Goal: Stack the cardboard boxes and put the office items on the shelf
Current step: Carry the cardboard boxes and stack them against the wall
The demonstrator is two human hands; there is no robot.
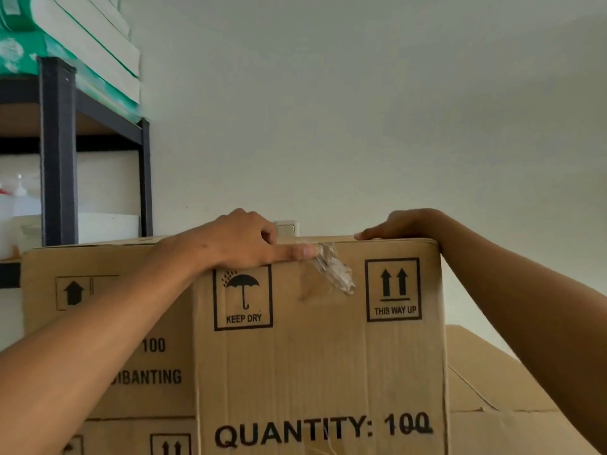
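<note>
Two bare forearms reached in from the lower corners of the head view, with no sleeve edge showing on either. The left hand and the right hand were bare as well, ungloved. A short, plain nail showed on one left fingertip.

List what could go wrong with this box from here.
1. The left hand and right hand only rest on the top edge of the box, nothing underneath, so it could tip or slide if pushed.
2. The loose tape at the top seam suggests the flaps may not stay closed.
3. The box stands against the stack on its left; shoving it could shift those boxes.
</note>
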